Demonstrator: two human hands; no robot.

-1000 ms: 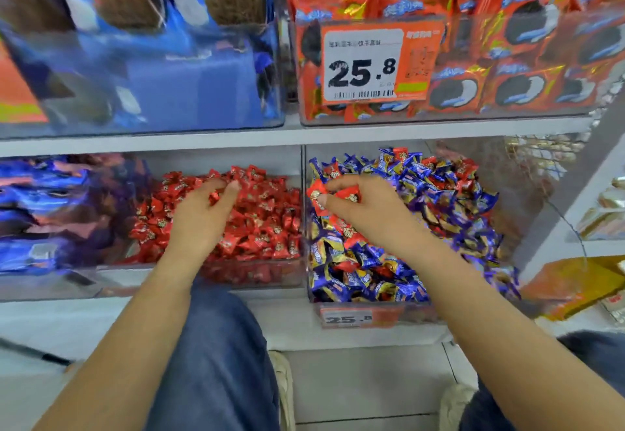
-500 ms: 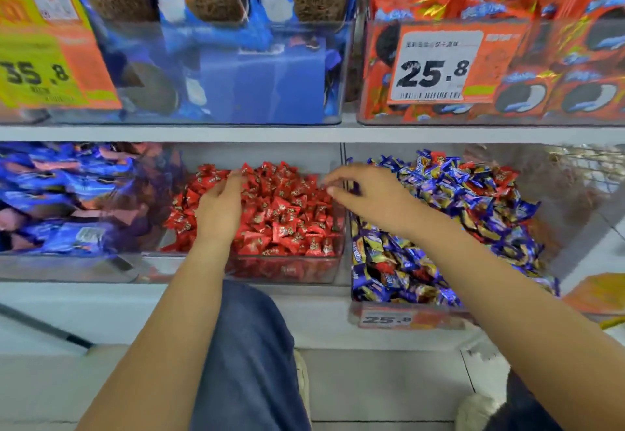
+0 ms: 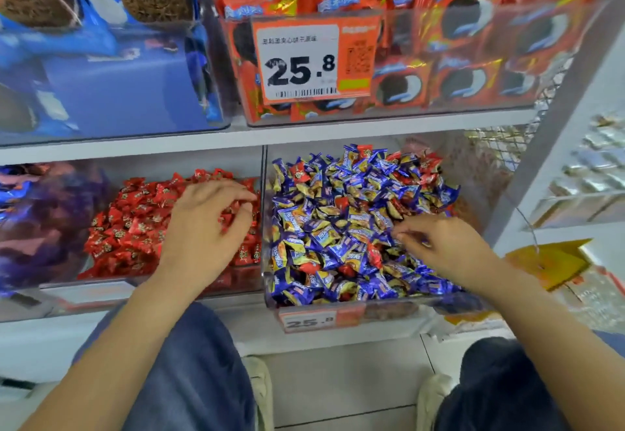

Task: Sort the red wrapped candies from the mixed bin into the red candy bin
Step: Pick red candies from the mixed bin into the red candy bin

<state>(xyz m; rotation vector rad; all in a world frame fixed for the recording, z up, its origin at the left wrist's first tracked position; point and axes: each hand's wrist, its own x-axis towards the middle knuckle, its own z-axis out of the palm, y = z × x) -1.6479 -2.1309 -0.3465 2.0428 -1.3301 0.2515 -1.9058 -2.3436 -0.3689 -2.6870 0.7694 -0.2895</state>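
The red candy bin (image 3: 101, 283) on the lower shelf holds a heap of red wrapped candies (image 3: 135, 227). To its right, the mixed bin (image 3: 338, 303) is heaped with blue and yellow candies, with a few red ones among them, such as one at the back left (image 3: 299, 173) and one near the middle (image 3: 375, 255). My left hand (image 3: 206, 227) hovers over the right side of the red heap, fingers loosely spread and holding nothing. My right hand (image 3: 446, 248) rests on the right part of the mixed heap, fingertips touching the wrappers, with no candy seen in its grip.
A shelf above carries clear bins of blue cookie packs (image 3: 101, 75) and orange cookie packs (image 3: 456, 69) with a 25.8 price tag (image 3: 301, 62). Another bin of blue packs (image 3: 37, 221) stands at the left. My knees and shoes are below, on the tiled floor.
My right hand, which held a red candy over the mixed bin and then reached toward the red bin, is now back on the right side of the mixed heap. My left hand stayed over the red candies.
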